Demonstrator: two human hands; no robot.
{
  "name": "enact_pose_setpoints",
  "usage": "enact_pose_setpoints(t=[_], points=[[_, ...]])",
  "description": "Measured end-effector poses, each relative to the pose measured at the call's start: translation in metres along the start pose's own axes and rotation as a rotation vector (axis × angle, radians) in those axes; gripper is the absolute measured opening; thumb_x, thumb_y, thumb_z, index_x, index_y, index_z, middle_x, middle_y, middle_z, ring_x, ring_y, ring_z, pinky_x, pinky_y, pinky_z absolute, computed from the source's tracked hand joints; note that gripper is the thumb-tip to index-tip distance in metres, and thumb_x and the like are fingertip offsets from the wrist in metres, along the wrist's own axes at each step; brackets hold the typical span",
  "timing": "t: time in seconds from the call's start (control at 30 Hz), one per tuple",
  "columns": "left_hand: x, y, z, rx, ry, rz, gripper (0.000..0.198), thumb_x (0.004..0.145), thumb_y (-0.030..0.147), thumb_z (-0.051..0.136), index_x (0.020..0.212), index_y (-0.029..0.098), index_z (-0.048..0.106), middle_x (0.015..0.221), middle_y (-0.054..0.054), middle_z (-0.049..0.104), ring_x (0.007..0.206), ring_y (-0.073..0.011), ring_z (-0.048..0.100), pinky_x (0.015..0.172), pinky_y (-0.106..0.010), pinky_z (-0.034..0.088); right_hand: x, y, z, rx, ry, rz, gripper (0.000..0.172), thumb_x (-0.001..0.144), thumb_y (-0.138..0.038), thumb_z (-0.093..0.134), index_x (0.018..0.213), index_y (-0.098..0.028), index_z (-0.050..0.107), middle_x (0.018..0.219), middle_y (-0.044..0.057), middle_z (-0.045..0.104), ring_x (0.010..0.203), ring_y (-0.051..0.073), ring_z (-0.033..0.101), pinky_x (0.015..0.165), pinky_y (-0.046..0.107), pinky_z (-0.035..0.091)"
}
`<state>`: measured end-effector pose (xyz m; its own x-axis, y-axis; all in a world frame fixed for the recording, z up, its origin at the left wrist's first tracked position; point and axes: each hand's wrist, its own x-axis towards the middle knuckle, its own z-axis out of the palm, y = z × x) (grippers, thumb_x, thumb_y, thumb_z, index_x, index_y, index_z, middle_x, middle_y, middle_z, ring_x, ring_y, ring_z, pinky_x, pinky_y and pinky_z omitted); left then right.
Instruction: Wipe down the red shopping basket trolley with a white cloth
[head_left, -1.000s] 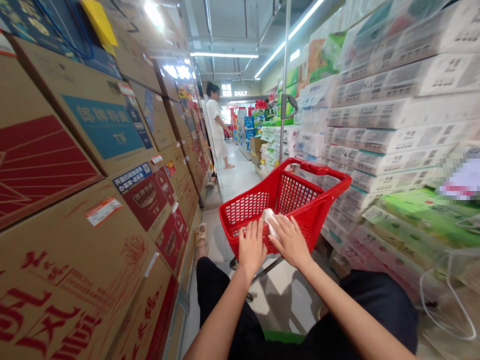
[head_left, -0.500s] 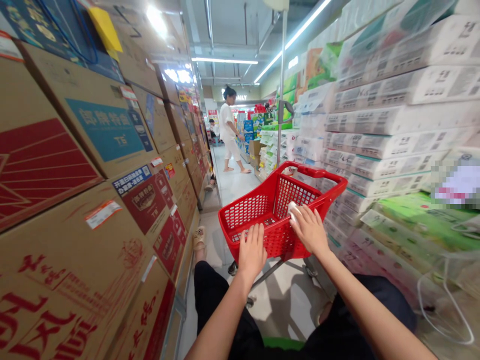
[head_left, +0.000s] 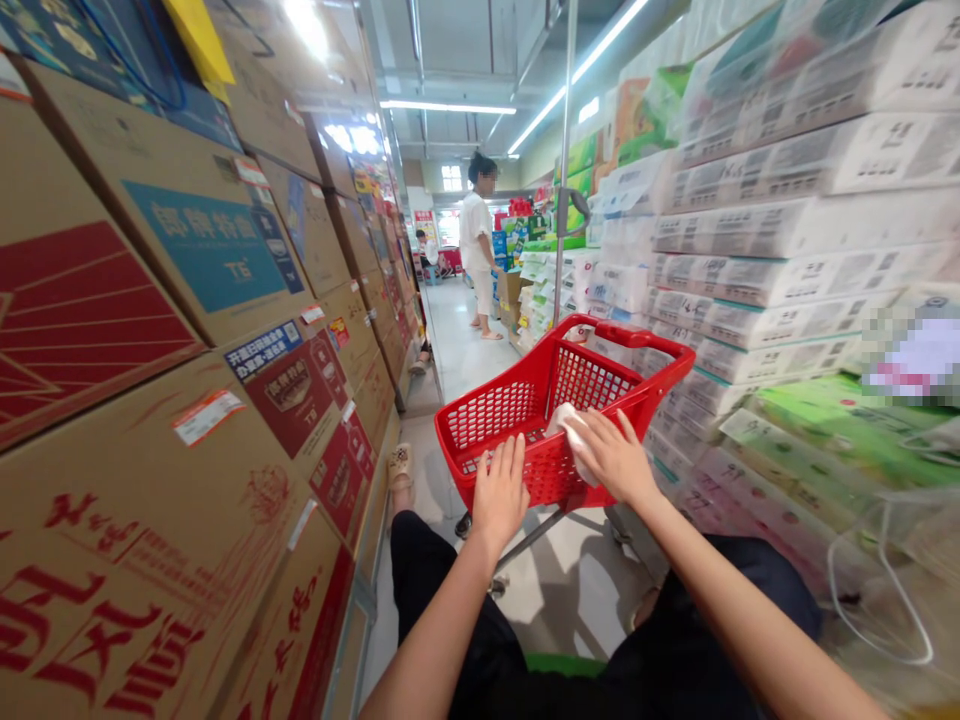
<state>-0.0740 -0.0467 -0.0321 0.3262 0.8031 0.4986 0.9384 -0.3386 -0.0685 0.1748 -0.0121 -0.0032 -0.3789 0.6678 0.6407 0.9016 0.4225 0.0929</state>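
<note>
A red plastic shopping cart (head_left: 559, 470) with a perforated basket stands in front of my knees, its handle at the upper right. My left hand (head_left: 501, 495) lies against the near rim, fingers stretched out over it and nothing visible in them. Farther right along the same rim, my right hand (head_left: 611, 455) presses a crumpled white wipe (head_left: 566, 420) onto the plastic. The wipe drapes over the rim, partly covered by my fingers. Through its holes and open top, the basket shows nothing inside.
Stacked cardboard boxes (head_left: 202, 245) line the left side. Wrapped white tissue packs (head_left: 780, 215) and green packs (head_left: 847, 415) are piled on the right. A metal pole (head_left: 564, 150) rises behind the cart. Down the aisle, a person in white (head_left: 478, 235) stands near shelves.
My right hand has slid slightly left along the rim, and more of the wipe shows. My left hand stays at the rim. The person in white has shifted right.
</note>
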Motion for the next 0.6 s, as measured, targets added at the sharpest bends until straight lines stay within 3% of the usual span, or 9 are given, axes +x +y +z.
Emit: enact_pose_setpoints(t=[0.07, 0.13, 0.23, 0.37, 0.43, 0.5, 0.6], points=[[0.001, 0.002, 0.0, -0.008, -0.002, 0.004, 0.089, 0.09, 0.031, 0.051, 0.161, 0.017, -0.001, 0.163, -0.011, 0.028, 0.145, -0.0267, 0.035, 0.122, -0.046, 0.021, 0.002, 0.019, 0.0, -0.03, 0.043, 0.087, 0.048, 0.104, -0.039, 0.035, 0.151, -0.033, 0.041, 0.151, 0.002, 0.05, 0.143, 0.025, 0.04, 0.122, 0.055, 0.014], [0.002, 0.006, 0.0, -0.007, 0.001, 0.01, 0.09, 0.09, 0.031, 0.052, 0.161, 0.016, -0.001, 0.164, -0.012, 0.027, 0.146, -0.0271, 0.033, 0.122, -0.046, 0.02, 0.004, 0.021, 0.003, -0.029, 0.072, 0.148, 0.047, 0.104, -0.039, 0.034, 0.148, -0.031, 0.046, 0.148, 0.004, 0.054, 0.142, 0.026, 0.041, 0.121, 0.056, 0.017], [0.004, 0.01, 0.0, -0.001, 0.014, 0.008, 0.088, 0.09, 0.032, 0.051, 0.161, 0.015, 0.0, 0.164, -0.012, 0.025, 0.148, -0.0276, 0.03, 0.123, -0.046, 0.019, 0.005, -0.011, 0.009, 0.023, 0.07, 0.139, 0.048, 0.103, -0.043, 0.035, 0.147, -0.027, 0.047, 0.146, 0.008, 0.055, 0.142, 0.027, 0.041, 0.121, 0.055, 0.02], [0.005, 0.01, -0.001, -0.002, 0.015, 0.016, 0.086, 0.092, 0.031, 0.048, 0.161, 0.017, -0.001, 0.166, -0.009, 0.021, 0.15, -0.0262, 0.025, 0.123, -0.045, 0.019, 0.003, -0.072, 0.014, 0.138, -0.029, -0.03, 0.059, 0.101, -0.049, 0.039, 0.154, -0.024, 0.036, 0.155, 0.007, 0.045, 0.145, 0.025, 0.035, 0.122, 0.049, 0.023], [0.004, 0.006, -0.001, 0.003, 0.014, 0.024, 0.086, 0.092, 0.031, 0.048, 0.161, 0.016, -0.001, 0.166, -0.009, 0.018, 0.151, -0.026, 0.023, 0.123, -0.044, 0.021, 0.002, -0.082, 0.012, 0.166, -0.069, -0.095, 0.061, 0.101, -0.049, 0.039, 0.157, -0.025, 0.03, 0.157, 0.006, 0.041, 0.146, 0.025, 0.034, 0.123, 0.048, 0.021], [0.003, 0.003, -0.001, 0.01, 0.014, 0.03, 0.087, 0.091, 0.031, 0.05, 0.161, 0.015, 0.0, 0.167, -0.01, 0.017, 0.151, -0.0268, 0.025, 0.122, -0.043, 0.022, 0.002, -0.072, 0.009, 0.16, -0.095, -0.147, 0.057, 0.102, -0.046, 0.038, 0.157, -0.029, 0.03, 0.156, 0.003, 0.043, 0.145, 0.023, 0.036, 0.124, 0.049, 0.017], [0.001, 0.001, -0.001, 0.002, 0.011, 0.031, 0.09, 0.089, 0.029, 0.054, 0.161, 0.014, 0.002, 0.166, -0.011, 0.017, 0.148, -0.0272, 0.031, 0.122, -0.043, 0.024, 0.005, -0.029, 0.004, 0.098, -0.071, -0.1, 0.049, 0.103, -0.041, 0.037, 0.152, -0.033, 0.04, 0.15, 0.001, 0.051, 0.141, 0.022, 0.042, 0.124, 0.051, 0.014]])
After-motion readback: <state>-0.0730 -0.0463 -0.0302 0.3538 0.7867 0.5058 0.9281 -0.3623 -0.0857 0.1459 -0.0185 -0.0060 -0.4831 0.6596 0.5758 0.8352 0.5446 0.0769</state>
